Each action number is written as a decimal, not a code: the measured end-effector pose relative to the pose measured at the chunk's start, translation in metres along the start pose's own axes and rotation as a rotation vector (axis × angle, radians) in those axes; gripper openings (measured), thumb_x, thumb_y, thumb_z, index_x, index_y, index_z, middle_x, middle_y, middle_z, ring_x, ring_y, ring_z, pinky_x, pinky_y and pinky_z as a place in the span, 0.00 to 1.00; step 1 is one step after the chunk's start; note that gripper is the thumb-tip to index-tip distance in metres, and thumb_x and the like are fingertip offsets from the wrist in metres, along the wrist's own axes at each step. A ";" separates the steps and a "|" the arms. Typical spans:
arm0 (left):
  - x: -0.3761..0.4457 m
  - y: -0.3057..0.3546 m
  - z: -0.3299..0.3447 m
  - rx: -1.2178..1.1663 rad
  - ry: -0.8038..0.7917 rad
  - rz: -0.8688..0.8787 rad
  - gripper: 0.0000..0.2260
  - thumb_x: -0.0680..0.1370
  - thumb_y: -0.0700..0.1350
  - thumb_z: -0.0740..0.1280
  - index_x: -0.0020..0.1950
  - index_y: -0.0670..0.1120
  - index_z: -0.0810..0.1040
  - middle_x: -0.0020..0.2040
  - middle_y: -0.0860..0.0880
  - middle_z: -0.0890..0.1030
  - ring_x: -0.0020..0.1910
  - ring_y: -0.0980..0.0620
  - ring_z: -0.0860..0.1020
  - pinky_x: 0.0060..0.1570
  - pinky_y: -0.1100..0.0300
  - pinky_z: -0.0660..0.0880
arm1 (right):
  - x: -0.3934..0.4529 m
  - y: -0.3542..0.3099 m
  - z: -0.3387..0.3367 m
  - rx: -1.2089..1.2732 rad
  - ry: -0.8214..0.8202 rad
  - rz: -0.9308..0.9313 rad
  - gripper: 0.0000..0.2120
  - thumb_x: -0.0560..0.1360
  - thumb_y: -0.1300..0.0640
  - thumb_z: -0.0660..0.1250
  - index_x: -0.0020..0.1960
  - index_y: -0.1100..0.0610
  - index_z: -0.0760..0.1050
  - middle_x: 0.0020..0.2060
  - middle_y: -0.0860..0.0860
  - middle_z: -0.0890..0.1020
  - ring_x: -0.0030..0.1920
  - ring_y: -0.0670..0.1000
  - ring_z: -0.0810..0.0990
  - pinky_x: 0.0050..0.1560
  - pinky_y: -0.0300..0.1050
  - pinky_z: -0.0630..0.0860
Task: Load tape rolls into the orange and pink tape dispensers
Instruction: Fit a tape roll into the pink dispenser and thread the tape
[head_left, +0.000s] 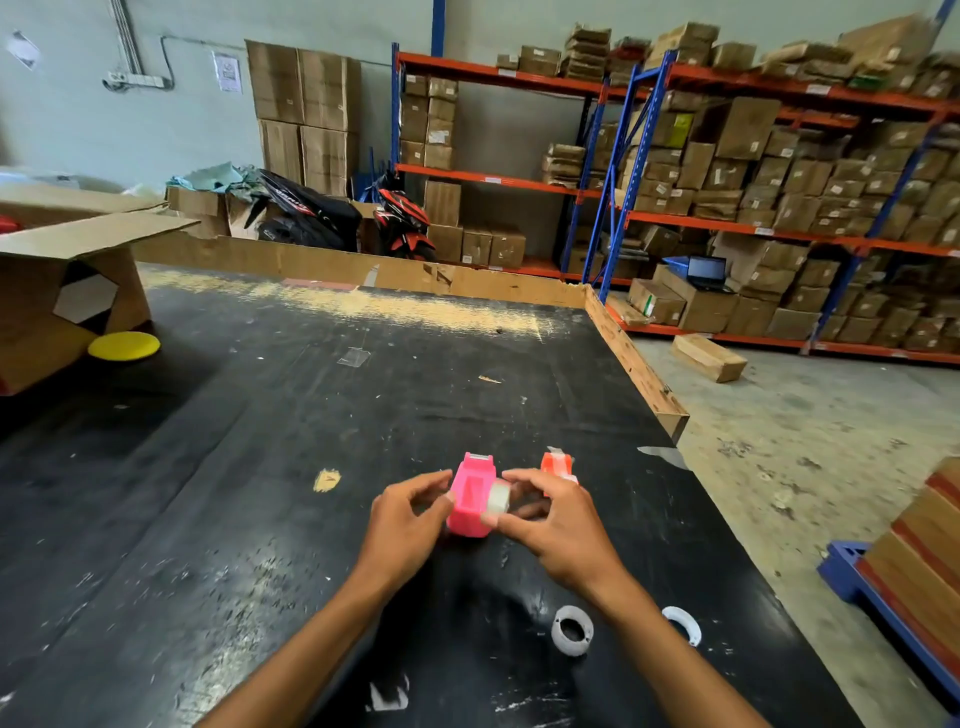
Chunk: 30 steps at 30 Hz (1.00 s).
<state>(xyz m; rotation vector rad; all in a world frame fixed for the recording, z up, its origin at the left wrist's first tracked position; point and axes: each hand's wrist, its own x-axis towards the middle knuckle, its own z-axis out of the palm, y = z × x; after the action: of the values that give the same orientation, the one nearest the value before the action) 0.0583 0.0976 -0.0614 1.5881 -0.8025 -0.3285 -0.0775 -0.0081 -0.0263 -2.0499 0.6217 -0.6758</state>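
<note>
The pink tape dispenser (469, 493) is held above the black table (260, 467), a little right of its middle. My left hand (402, 519) grips the dispenser's left side with thumb and fingers. My right hand (553, 519) pinches a clear tape roll (497, 497) that sits against the dispenser's right side. The orange tape dispenser (556, 461) stands on the table just behind my right hand, partly hidden by it. Two white tape cores lie near the front: one (572, 630) between my forearms and one (684, 623) right of my right forearm.
An open cardboard box (57, 291) and a yellow disc (123, 345) sit at the table's far left. A cardboard rim (641, 369) lines the far and right edges. Shelves of boxes (753, 208) stand beyond, stacked boxes on a blue pallet (883, 597) at right.
</note>
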 end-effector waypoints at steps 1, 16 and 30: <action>0.008 -0.004 0.002 0.040 -0.005 -0.003 0.14 0.75 0.39 0.69 0.60 0.44 0.80 0.53 0.53 0.81 0.41 0.72 0.79 0.44 0.80 0.71 | 0.006 0.000 0.000 0.005 -0.010 0.007 0.21 0.64 0.60 0.78 0.55 0.51 0.77 0.41 0.47 0.79 0.33 0.40 0.79 0.40 0.34 0.78; 0.020 -0.047 0.021 0.062 -0.022 -0.005 0.14 0.78 0.42 0.63 0.62 0.48 0.78 0.58 0.53 0.83 0.56 0.63 0.79 0.53 0.73 0.73 | 0.063 0.011 0.023 -0.336 -0.141 -0.048 0.25 0.65 0.60 0.76 0.61 0.57 0.75 0.53 0.56 0.78 0.49 0.55 0.81 0.53 0.53 0.79; 0.022 -0.052 0.021 0.048 0.021 -0.027 0.14 0.77 0.43 0.64 0.63 0.46 0.78 0.57 0.50 0.83 0.54 0.59 0.80 0.55 0.65 0.75 | 0.073 0.010 0.018 -0.365 -0.243 0.054 0.16 0.64 0.61 0.77 0.50 0.58 0.78 0.42 0.51 0.80 0.42 0.50 0.79 0.46 0.44 0.77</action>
<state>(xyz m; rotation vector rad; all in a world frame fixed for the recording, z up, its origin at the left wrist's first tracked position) 0.0764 0.0668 -0.1097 1.6459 -0.7785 -0.3140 -0.0140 -0.0497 -0.0266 -2.3951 0.6926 -0.2871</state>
